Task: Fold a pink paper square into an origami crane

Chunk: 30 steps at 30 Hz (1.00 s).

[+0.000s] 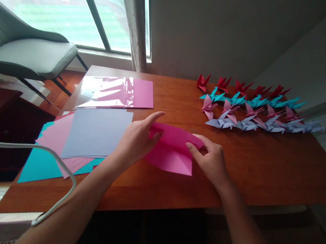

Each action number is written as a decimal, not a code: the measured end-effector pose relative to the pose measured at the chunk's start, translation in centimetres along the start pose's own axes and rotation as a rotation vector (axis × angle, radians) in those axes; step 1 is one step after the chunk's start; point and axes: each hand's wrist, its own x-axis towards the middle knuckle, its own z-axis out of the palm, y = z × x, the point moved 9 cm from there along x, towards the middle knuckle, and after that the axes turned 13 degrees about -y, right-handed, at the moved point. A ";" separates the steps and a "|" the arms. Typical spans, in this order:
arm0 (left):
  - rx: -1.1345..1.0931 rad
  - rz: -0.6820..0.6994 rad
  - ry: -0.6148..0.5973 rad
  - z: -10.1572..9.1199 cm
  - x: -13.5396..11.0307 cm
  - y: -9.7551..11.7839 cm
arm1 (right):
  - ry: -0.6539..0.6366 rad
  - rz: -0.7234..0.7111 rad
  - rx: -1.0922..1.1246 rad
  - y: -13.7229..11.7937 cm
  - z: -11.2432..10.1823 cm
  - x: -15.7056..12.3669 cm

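Observation:
Between my hands is a bright pink sheet of paper (174, 154), bent along a line across its width so its far part rises toward me. My left hand (142, 135) grips its left edge, with the thumb and a finger showing near the far corner. At the far right corner, my right hand (209, 154) pinches the sheet between thumb and fingers. The near edge of the paper hangs just over or on the wooden table (251, 170); I cannot tell whether it touches.
Left of my hands lie fanned stacks of lavender paper (98, 130), pink paper (57, 130) and turquoise paper (38, 167). Behind them sits a clear plastic packet (108, 91) with pink paper. Rows of folded paper cranes (250, 123) stand back right. A white cable (59, 161) crosses at left, near a chair (33, 54).

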 end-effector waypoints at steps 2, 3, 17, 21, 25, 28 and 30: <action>0.054 0.010 0.114 -0.6 -0.3 0.3 | 0.051 0.025 -0.029 0.2 0.2 0.2; 0.129 0.020 0.183 -0.9 -0.7 0.8 | 0.070 0.032 -0.034 0.4 0.4 0.2; 0.437 0.170 -0.067 4.2 -2.5 3.7 | 0.191 -0.036 -0.409 0.2 0.6 -1.0; 0.449 0.172 -0.092 4.8 -2.9 3.5 | 0.168 -0.059 -0.446 0.2 0.9 -1.1; 0.461 0.168 -0.116 4.8 -3.2 3.4 | 0.139 -0.073 -0.524 -0.1 1.5 -1.2; 0.477 0.191 -0.139 4.4 -2.8 3.5 | 0.126 -0.104 -0.544 -0.6 1.8 -1.3; 0.497 0.221 -0.174 4.3 -2.3 3.5 | 0.113 -0.122 -0.558 -1.0 2.0 -1.3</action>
